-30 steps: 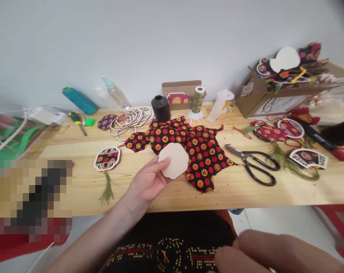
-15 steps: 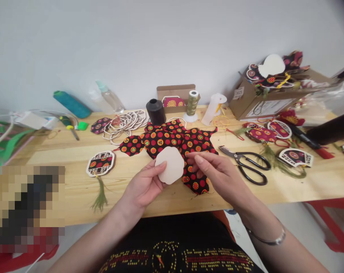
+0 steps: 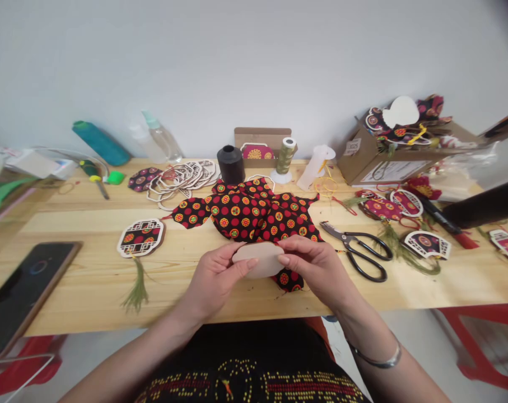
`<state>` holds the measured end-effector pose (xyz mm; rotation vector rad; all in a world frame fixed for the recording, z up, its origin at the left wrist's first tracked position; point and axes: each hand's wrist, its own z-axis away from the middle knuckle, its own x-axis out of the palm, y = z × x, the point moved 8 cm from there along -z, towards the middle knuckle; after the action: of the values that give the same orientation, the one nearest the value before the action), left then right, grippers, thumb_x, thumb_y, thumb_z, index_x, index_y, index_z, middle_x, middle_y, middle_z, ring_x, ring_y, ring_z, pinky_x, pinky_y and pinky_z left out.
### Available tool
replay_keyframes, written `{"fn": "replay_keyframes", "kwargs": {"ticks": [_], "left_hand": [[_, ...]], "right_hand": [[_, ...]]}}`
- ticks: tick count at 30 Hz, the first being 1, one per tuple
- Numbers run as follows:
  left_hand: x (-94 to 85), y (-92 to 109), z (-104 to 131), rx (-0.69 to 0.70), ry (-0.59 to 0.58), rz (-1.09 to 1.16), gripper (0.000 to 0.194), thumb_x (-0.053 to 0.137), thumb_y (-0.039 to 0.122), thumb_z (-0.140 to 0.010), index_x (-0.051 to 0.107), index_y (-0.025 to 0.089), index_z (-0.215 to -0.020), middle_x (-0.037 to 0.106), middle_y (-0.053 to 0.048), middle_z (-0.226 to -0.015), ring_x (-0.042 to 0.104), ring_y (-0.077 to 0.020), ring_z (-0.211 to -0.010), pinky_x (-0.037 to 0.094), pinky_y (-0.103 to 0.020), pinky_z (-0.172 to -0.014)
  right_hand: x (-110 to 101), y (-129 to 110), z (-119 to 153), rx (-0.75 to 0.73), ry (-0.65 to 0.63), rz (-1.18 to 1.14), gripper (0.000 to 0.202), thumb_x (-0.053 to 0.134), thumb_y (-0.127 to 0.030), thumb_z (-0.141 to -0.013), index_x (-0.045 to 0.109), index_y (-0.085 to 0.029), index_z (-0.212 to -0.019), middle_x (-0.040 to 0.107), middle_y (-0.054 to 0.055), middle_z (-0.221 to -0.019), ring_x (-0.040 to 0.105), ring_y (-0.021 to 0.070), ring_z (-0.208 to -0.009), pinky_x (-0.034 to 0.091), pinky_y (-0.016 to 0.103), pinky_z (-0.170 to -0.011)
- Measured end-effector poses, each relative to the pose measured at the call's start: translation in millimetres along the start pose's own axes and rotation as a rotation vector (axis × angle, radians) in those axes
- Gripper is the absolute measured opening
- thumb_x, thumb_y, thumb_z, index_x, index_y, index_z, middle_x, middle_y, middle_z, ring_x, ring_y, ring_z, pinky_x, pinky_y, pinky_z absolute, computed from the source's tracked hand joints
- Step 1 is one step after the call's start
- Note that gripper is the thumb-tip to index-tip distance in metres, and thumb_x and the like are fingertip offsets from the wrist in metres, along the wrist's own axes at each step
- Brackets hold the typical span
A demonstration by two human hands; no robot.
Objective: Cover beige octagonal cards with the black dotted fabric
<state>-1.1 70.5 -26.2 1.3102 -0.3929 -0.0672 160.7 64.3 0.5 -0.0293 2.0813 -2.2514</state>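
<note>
My left hand pinches the left side of a pale flat piece with a wavy outline, thumb on its plain face. On the opposite side my right hand grips the same piece between thumb and fingers. The piece is tilted, and a thin reddish strip shows along its far edge. Behind and beneath it lies black fabric with red and yellow flower dots. Black-handled scissors rest just right of my right hand. To the left is a finished-looking ornament with an olive tassel.
A phone lies at the left edge. Cut-out frames, a black thread cone, an olive thread spool and a small bottle stand or lie behind the fabric. A cardboard box holds ornaments at right.
My right hand has moved in and taken hold of the pale piece's right side. The piece has tipped from facing me to a flatter angle. The view has shifted slightly.
</note>
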Motion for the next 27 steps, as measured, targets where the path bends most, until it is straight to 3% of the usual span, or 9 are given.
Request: {"fn": "replay_keyframes", "kwargs": {"ticks": [15,22,27], "left_hand": [[-0.1,2,-1,-0.004,-0.016,-0.077,0.021,0.071,0.024,-0.077,0.074,0.023,-0.098,0.076,-0.004,-0.096,0.068,-0.0181,-0.086,0.052,-0.027,-0.079],[7.2,10,0,-0.047,-0.028,-0.115,0.023,0.069,0.022,-0.077,0.075,0.026,-0.099,0.077,-0.002,-0.090,0.068,-0.0161,-0.078,0.052,-0.025,-0.071],[15.4,12,0,-0.080,-0.066,-0.019,0.026,0.067,0.016,-0.076,0.075,0.024,-0.099,0.077,-0.003,-0.087,0.069,-0.0165,-0.076,0.053,-0.027,-0.071]], "right_hand": [[3,-9,2,-0.070,-0.032,0.092,0.010,0.064,-0.025,-0.078,0.071,-0.023,-0.071,0.064,0.001,-0.073,0.056,0.0129,-0.068,0.047,0.029,-0.066],[-1,9,4,0.014,0.009,0.075,0.013,0.064,-0.030,-0.078,0.069,-0.021,-0.070,0.063,0.000,-0.068,0.055,0.0126,-0.064,0.048,0.028,-0.061],[-2,19,6,0.092,-0.006,-0.024,0.013,0.067,-0.031,-0.077,0.074,-0.024,-0.087,0.070,0.002,-0.086,0.062,0.0144,-0.075,0.052,0.029,-0.070]]}}
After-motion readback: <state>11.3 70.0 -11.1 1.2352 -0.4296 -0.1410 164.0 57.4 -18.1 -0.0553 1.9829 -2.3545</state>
